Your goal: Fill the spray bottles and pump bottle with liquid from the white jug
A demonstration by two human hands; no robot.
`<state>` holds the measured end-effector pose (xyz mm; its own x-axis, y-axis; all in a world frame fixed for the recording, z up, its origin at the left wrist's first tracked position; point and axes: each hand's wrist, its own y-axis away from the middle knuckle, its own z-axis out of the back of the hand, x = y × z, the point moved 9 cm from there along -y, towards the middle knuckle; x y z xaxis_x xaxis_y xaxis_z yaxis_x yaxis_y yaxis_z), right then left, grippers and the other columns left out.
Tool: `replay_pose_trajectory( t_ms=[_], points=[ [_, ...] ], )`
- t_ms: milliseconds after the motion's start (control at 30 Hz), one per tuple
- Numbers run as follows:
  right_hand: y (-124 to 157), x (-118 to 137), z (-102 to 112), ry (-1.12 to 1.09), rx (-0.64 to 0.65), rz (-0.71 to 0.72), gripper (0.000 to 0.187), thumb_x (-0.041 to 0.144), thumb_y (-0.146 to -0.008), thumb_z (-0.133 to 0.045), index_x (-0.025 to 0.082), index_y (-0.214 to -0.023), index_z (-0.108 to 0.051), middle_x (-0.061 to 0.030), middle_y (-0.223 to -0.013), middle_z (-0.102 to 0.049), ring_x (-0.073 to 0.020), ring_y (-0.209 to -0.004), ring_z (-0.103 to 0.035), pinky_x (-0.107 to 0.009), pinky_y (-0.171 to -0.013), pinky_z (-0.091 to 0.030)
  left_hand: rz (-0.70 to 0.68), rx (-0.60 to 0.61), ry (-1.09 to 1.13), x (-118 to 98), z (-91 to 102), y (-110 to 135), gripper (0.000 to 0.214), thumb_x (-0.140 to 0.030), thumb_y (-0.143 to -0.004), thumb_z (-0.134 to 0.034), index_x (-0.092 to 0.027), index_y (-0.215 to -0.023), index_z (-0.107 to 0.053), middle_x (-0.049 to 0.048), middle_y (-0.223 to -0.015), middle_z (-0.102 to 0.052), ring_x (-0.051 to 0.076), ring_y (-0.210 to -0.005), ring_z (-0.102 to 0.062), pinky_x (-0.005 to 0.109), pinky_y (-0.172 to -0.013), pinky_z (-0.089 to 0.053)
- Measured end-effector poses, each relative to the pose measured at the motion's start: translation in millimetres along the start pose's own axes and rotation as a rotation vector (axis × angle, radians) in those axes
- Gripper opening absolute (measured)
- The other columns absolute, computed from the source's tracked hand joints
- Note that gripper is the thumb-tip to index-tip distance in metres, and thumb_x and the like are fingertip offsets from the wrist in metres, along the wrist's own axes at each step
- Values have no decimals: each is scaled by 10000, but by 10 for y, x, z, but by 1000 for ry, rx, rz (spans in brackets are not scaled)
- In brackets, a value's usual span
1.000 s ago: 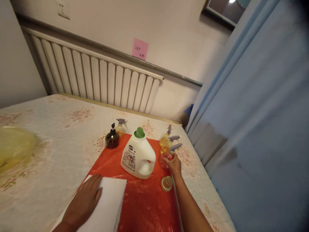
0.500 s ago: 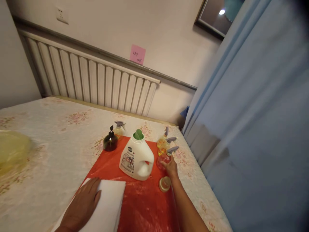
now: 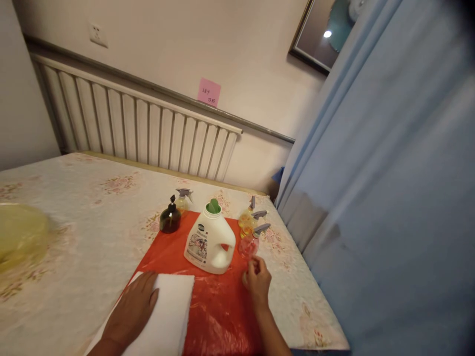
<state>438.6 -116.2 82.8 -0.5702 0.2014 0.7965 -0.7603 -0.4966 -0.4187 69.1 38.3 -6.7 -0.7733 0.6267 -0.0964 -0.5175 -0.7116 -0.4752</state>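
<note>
My left hand [image 3: 131, 311] lies flat, fingers stretched, on a white pad [image 3: 168, 316] at the near edge of a red plastic sheet [image 3: 218, 306]. My right hand [image 3: 257, 282] is curled, fingers closed, over a small round yellowish jar that it almost wholly hides, on the sheet's right side. Just beyond it stands a clear spray bottle with a grey trigger [image 3: 249, 244]. A white detergent jug with a green cap [image 3: 210, 240] stands in the middle of the sheet.
Two more yellow spray bottles [image 3: 248, 217] stand behind the clear one. A dark pump bottle [image 3: 170, 217] and another sprayer [image 3: 182, 198] are at the sheet's far left corner. The flowered bed cover [image 3: 81, 222] spreads left; a blue curtain [image 3: 371, 198] hangs close on the right.
My right hand let go of the clear spray bottle, drew back toward me and closed over the small jar. The left hand stayed on the pad. The view tilted up slightly.
</note>
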Motion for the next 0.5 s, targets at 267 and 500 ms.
replay_pose_trajectory(
  t_ms=[267,500],
  points=[
    [787,-57,-479,33,235,116,255,264,-857,-447,171,-851,-684,-61,-749,-707,-188,-664,-630,-266,-650,-467,48,4,112,41,13,24,452,-349,-915,-428,-98,-1265,-564,181,-1304,-611,317,-1245,-538,494,-1094,-384],
    [925,-239,-664,142,350,124,354,327,-934,-373,170,-932,-690,-112,-888,-741,-222,-756,-688,-292,-700,-500,280,129,377,243,-10,-252,463,-425,-903,-439,-132,-1248,-538,154,-1284,-625,286,-1228,-561,447,-1083,-403]
  ],
)
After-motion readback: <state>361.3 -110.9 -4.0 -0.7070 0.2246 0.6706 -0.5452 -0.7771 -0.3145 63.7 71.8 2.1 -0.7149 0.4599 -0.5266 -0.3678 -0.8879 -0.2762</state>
